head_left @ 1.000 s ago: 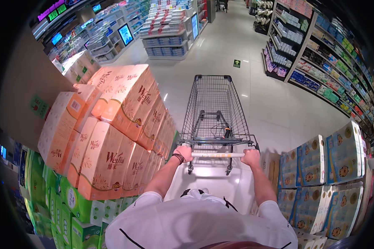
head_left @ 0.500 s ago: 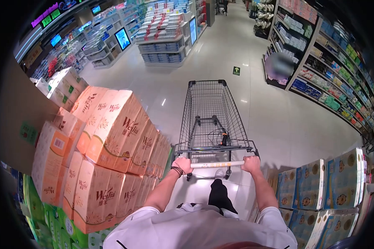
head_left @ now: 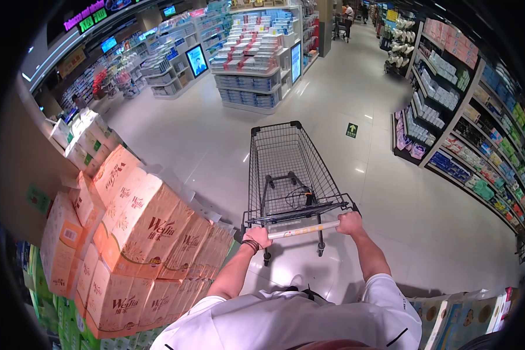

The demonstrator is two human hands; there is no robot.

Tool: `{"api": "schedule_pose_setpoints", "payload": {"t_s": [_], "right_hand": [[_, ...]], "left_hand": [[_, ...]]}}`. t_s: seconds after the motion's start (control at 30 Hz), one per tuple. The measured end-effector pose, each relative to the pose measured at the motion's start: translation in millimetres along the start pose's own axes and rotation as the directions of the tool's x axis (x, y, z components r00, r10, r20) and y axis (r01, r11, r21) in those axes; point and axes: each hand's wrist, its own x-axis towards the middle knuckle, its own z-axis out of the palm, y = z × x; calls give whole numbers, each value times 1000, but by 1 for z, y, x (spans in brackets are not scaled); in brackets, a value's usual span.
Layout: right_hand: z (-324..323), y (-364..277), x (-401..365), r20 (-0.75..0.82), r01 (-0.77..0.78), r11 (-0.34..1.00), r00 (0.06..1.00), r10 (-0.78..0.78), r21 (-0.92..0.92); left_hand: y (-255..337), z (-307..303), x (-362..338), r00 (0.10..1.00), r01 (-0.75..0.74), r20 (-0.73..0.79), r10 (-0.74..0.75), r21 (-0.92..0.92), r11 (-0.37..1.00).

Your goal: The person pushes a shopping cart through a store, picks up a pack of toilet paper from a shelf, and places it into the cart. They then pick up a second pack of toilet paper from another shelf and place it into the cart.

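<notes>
At the two ends of the shopping cart's pale handlebar (head_left: 306,229), I have both hands wrapped in an overhand grasp. The left hand (head_left: 258,236), dark bands at its wrist, clasps the bar near its left end; the right hand (head_left: 349,223) clasps it near the other, set farther forward, so the bar runs on a slant. From where I sit, the fingertips curl out of sight, and I can't tell how hard they squeeze.

Just beyond the bar stands the wire shopping cart (head_left: 286,157), straight ahead of the white-shirted body, its nose angled a little left in the view. I judge the step in hand to be steering it. To do that well, I'd hold the wrists firm and the elbows soft, using the difference in push between the hands to set the heading.

Off to the left, the stacked orange Weijia packs (head_left: 140,230) rise near the cart's rear corner, so I'd leave them a margin and swing the tail gently. Low at the right are the pale packs (head_left: 464,321). Farther out, a green arrow sign (head_left: 352,129) marks the floor, between a tiered display stand (head_left: 248,84) and the tall shelving (head_left: 478,134).
</notes>
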Motion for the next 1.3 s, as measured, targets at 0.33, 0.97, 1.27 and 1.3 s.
{"api": "schedule_pose_setpoints", "payload": {"t_s": [0.33,0.97,1.27,1.3], "right_hand": [[-27,22,109,-10,182,982,983,-182,53],[-65,7,347,163,396,918,907,-387,-22],[-61,-2,505,-216,591,806,782,-584,-38],[-60,-8,517,-171,583,811,795,-582,-52]], "left_hand": [[-2,-25,53,991,135,-19,-136,-22,991],[-42,-67,155,943,323,-39,-330,-124,938],[-88,-122,249,905,416,14,-426,-252,874],[-96,-128,254,898,429,18,-439,-258,866]]}}
